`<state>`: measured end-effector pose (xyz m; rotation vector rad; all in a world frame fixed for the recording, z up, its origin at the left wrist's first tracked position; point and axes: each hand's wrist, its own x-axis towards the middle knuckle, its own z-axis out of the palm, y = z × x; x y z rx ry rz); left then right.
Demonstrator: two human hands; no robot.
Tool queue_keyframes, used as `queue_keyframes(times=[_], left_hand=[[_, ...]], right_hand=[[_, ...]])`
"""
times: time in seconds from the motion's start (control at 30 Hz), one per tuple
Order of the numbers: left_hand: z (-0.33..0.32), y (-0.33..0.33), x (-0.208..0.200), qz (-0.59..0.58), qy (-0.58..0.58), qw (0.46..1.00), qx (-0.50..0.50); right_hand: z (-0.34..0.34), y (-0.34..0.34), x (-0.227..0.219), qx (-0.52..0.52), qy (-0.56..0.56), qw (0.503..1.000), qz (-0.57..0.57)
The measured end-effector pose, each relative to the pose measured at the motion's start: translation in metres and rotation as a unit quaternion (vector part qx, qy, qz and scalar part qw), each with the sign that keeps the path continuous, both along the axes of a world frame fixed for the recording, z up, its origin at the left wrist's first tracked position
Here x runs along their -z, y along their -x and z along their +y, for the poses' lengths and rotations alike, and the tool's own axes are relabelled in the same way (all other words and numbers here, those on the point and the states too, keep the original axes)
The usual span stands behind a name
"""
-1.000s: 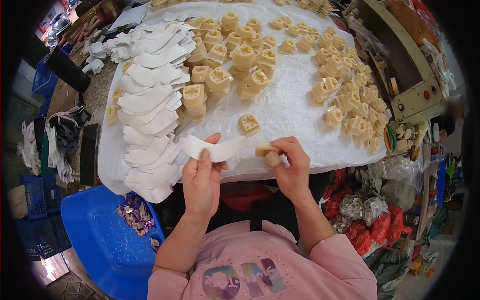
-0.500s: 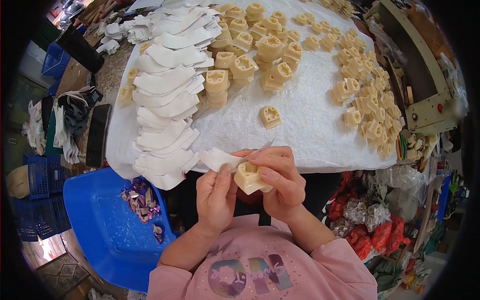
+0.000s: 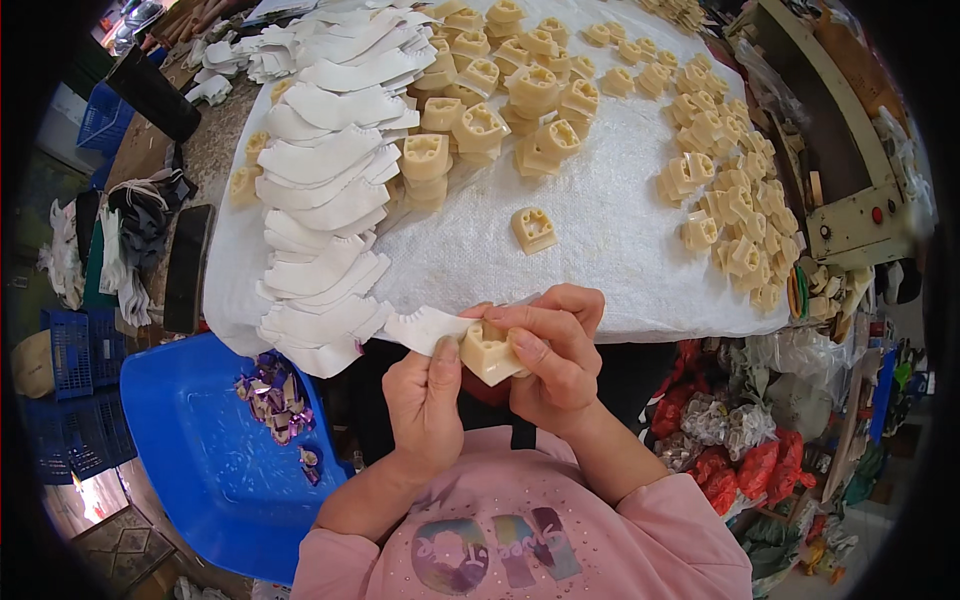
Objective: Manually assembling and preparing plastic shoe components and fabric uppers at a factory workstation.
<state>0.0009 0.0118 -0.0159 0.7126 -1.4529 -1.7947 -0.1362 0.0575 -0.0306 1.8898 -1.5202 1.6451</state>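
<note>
Between my two hands, at the table's near edge, is a cream-coloured moulded block with holes in its top. A curved white strip with a notched edge lies along the block's far side. My left hand is closed, its thumb and fingers pinching the strip against the block's left side. My right hand grips the block from the right, fingers bent over its top. Part of the strip is hidden behind these fingers. A single cream block stands on the white cloth beyond my hands.
Overlapping white strips run in a column down the table's left. Stacked cream blocks stand at the back, with more piled at right. A blue bin holding purple scraps is at lower left. A black phone lies beside the cloth.
Both hands, still holding the block and strip, have shifted slightly. The left thumb now lies closer against the block, and less of the strip's right end shows above my right fingers.
</note>
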Motion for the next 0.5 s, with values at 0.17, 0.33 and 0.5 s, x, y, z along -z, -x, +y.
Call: queue_keyframes(times=[0.17, 0.33, 0.5], left_hand=[[-0.006, 0.002, -0.002, 0.028, 0.052, 0.998, -0.006], [-0.016, -0.007, -0.018, -0.091, 0.156, 0.979, -0.098], [-0.014, -0.005, -0.001, -0.107, 0.193, 0.970, -0.098]], right_hand=[[-0.005, 0.004, -0.002, -0.002, 0.008, 1.000, -0.015], [0.005, 0.003, -0.019, 0.071, -0.067, 0.993, 0.067], [0.008, 0.000, -0.035, 0.108, -0.225, 0.959, 0.133]])
